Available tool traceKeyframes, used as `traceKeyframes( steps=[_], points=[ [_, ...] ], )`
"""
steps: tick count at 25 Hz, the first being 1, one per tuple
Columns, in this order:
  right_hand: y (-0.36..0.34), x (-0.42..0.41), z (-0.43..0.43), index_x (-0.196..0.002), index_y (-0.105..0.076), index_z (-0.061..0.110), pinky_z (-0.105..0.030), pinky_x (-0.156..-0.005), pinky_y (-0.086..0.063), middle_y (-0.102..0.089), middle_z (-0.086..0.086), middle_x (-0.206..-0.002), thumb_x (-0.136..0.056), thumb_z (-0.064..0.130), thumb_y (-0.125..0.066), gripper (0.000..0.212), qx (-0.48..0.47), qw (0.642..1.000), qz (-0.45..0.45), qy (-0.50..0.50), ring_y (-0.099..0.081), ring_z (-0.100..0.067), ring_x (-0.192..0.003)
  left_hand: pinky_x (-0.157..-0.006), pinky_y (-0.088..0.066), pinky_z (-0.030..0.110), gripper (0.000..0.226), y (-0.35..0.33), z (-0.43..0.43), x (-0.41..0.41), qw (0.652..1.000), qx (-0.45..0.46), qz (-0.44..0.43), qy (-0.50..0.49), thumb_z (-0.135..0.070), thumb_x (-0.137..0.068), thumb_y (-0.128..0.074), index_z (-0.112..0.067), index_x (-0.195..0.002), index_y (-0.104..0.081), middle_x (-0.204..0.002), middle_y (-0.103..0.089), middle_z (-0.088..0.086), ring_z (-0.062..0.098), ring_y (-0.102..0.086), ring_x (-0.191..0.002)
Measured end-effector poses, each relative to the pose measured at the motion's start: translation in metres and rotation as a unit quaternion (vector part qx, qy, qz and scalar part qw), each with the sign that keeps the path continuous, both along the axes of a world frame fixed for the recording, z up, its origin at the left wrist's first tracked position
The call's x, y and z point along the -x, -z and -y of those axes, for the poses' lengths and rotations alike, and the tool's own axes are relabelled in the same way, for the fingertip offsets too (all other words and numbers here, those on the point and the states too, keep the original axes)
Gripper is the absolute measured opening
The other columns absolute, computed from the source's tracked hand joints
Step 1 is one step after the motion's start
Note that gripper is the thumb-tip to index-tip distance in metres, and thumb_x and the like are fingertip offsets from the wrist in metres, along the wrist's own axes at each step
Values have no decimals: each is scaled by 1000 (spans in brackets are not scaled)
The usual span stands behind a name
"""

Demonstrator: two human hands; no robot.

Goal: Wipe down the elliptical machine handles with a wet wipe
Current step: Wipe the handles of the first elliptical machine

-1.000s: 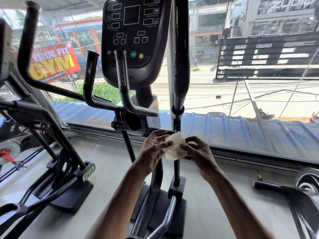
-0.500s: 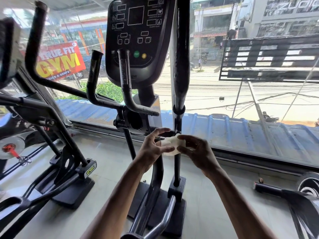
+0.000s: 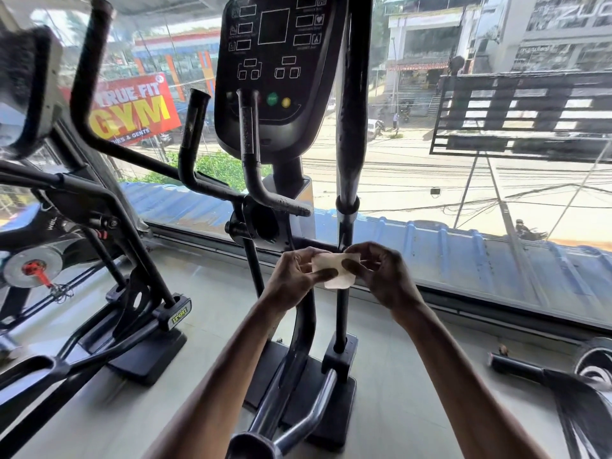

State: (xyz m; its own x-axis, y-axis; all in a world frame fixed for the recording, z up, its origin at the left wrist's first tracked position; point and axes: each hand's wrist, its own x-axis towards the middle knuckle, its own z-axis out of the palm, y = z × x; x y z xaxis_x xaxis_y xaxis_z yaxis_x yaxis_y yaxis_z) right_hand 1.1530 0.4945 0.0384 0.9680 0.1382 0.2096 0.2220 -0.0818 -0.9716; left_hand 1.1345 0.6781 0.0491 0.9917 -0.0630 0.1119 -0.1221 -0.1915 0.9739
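A small white wet wipe (image 3: 335, 272) is held in front of me at waist height, below the elliptical's console (image 3: 271, 71). My left hand (image 3: 294, 276) pinches its left edge and my right hand (image 3: 381, 276) pinches its right edge. Two short black fixed handles rise under the console, the left handle (image 3: 192, 144) and the right handle (image 3: 248, 140). A long moving handle (image 3: 346, 104) stands upright just behind the wipe. Neither hand touches any handle.
Another exercise machine (image 3: 99, 226) stands close on the left, with a curved black bar (image 3: 89, 77). A large window (image 3: 480, 144) runs along the far side. The elliptical's base (image 3: 318, 392) sits on the floor below my arms. Dark equipment (image 3: 583, 399) lies at the right.
The wipe, folded small half a second ago, is now spread wider between both hands. The view has shifted slightly closer to the machine.
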Motion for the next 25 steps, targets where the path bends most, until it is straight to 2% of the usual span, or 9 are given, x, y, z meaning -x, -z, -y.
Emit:
traceKeyframes(
  steps=[4, 6, 8, 12, 14, 17, 20, 23, 25],
  points=[
    [-7, -4, -7, -98, -69, 14, -32, -74, -62, -77, -2, -93, -82, 5, -78, 20, -59, 998, -24, 18, -74, -20, -90, -72, -61, 28, 18, 1, 10, 1, 986, 158, -38, -45, 3, -83, -73, -7, -98, -72, -91, -78, 7, 20, -74, -83],
    [-10, -10, -12, -95, -69, 16, -32, -75, -62, -75, -5, -97, -81, 7, -80, 20, -47, 998, -11, 41, -73, -20, -92, -70, -61, 27, 18, 0, 9, -4, 974, 217, -45, -47, 6, -84, -71, -6, -98, -71, -89, -78, 7, 19, -75, -80],
    [-13, -18, -21, -90, -69, 18, -30, -73, -61, -74, -5, -96, -80, 9, -81, 18, -25, 998, 1, 56, -72, -21, -91, -71, -61, 27, 14, 1, 5, -14, 966, 249, -39, -57, 6, -86, -68, -4, -95, -72, -89, -77, 10, 19, -74, -79],
    [-14, -39, -33, -86, -70, 21, -45, -81, -62, -75, 1, -89, -82, 9, -79, 16, -36, 993, 7, 108, -73, -20, -87, -77, -62, 35, 10, 5, -5, -44, 956, 261, -39, -129, 0, -84, -74, -7, -91, -74, -91, -77, 13, 25, -74, -82],
    [-15, -49, -36, -88, -69, 23, -48, -85, -61, -75, 6, -92, -83, 9, -77, 17, -9, 985, 34, 167, -73, -11, -87, -85, -60, 42, 9, 10, -15, -68, 953, 256, -31, -158, -5, -84, -75, -10, -90, -75, -93, -78, 10, 28, -76, -87],
    [-25, -60, -40, -109, -66, 17, -36, -86, -60, -70, 6, -108, -83, 10, -77, 29, 55, 961, 107, 248, -68, 2, -96, -86, -60, 47, 15, 12, -22, -103, 957, 215, -7, -193, -23, -80, -76, -14, -92, -78, -91, -79, 5, 26, -76, -87],
    [-33, -67, -48, -130, -57, 9, -34, -90, -59, -62, 1, -124, -85, 12, -76, 50, 101, 921, 215, 310, -63, -11, -111, -69, -55, 33, 18, 11, -17, -128, 962, 88, 38, -257, -24, -87, -68, -10, -78, -73, -70, -74, 1, 19, -65, -66],
    [-45, -65, -61, -137, -49, -2, -40, -91, -58, -54, -12, -134, -88, 14, -76, 58, 110, 858, 337, 372, -61, -24, -117, -62, -47, 37, 24, 2, -2, -144, 960, -20, 104, -261, -21, -94, -60, -8, -79, -73, -72, -74, 12, 26, -65, -66],
    [-52, -63, -68, -138, -45, -10, -43, -92, -57, -45, -22, -143, -89, 13, -76, 62, 139, 813, 397, 402, -55, -35, -125, -58, -49, 38, 22, 5, 7, -160, 962, -16, 127, -242, -18, -97, -60, -8, -89, -77, -76, -75, 15, 24, -63, -61]
  ],
)
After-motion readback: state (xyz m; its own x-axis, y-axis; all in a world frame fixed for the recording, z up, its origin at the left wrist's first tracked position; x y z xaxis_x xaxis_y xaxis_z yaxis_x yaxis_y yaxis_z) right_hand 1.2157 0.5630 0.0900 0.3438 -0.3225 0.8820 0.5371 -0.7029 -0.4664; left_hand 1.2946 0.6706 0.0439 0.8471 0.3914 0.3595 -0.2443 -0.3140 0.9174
